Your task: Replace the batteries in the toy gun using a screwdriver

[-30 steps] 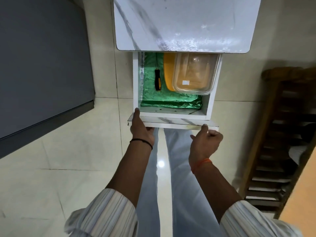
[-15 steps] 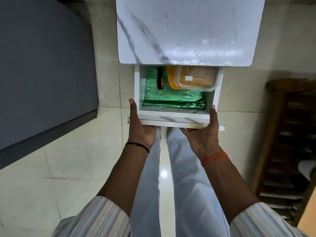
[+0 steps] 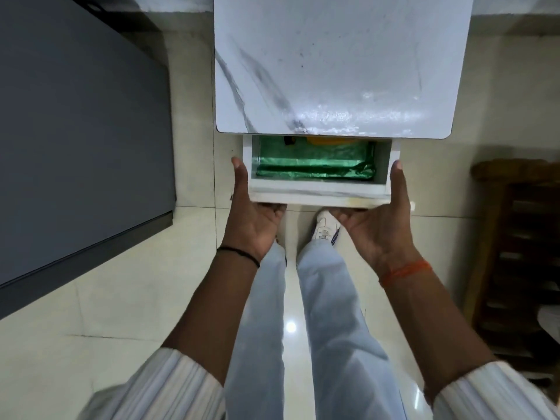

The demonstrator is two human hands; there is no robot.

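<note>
Screwdriver (image 3: 288, 141): only a sliver of its black and orange handle is showing at the back left of the drawer (image 3: 318, 195), lying on the green liner (image 3: 312, 168) and mostly hidden beneath the overhanging table (image 3: 333, 65) top. Drawer: white, marble-patterned front, standing partly open under the table's front edge, with a strip of its interior exposed. Yellow item (image 3: 330, 142): just a thin edge is peeking out beside the screwdriver, against the table edge; what it is cannot be told. Left hand (image 3: 251, 213): palm up, thumb running straight up the drawer's left outer wall, fingers curling under the front panel, so its grip is clamped on the drawer's left corner; a black band is sitting on the wrist. Right hand (image 3: 378, 225): mirroring it at the right corner, thumb lying along the right outer wall, fingers hooking beneath the front, grip closed on the drawer; an orange thread is circling the wrist. Person: wearing striped sleeves and light trousers, with one white shoe (image 3: 325, 227) showing on the pale tiled floor (image 3: 136, 268) directly below the drawer. Surroundings: a dark grey panel (image 3: 75, 131) is occupying the left side, and a dark wooden rack (image 3: 515, 253) is standing at the right. Toy gun and batteries: not seen.
</note>
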